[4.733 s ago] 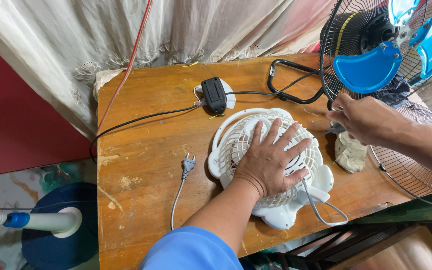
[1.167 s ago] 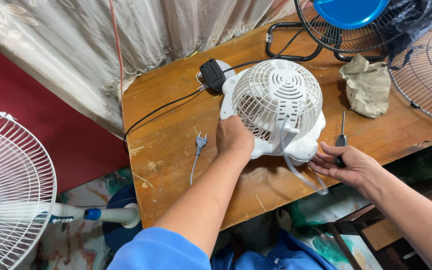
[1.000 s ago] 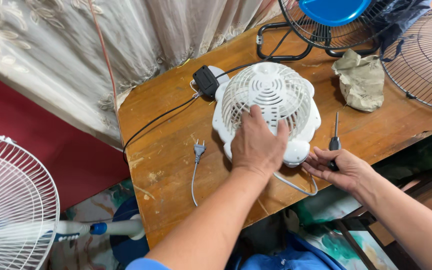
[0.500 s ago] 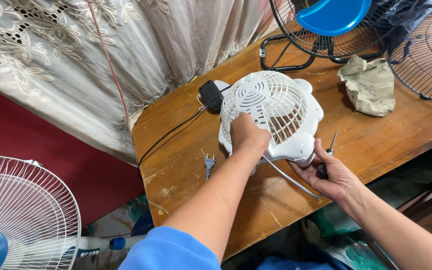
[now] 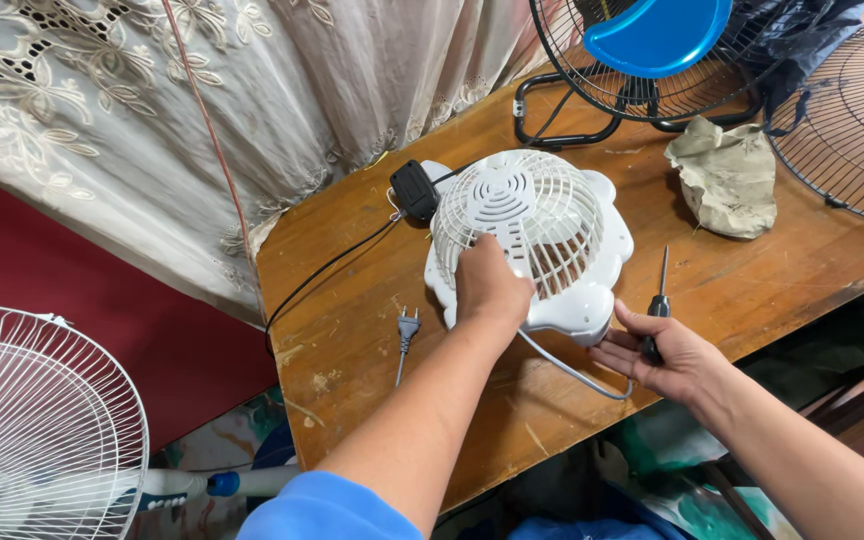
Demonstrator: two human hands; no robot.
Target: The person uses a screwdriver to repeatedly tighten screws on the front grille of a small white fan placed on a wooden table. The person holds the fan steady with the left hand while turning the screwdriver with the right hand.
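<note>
Shifted farther along the table's (image 5: 352, 330) near edge, your right hand (image 5: 667, 355) grips the screwdriver (image 5: 657, 310) while your left hand (image 5: 490, 285) steadies the white fan housing (image 5: 537, 225), palm pressing its grille.

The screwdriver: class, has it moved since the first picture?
Yes. The screwdriver is now in the right hand at the wooden table's front edge.

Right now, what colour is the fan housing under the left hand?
White, seen in the head view: the slotted fan housing under the left hand on the wooden table.
</note>
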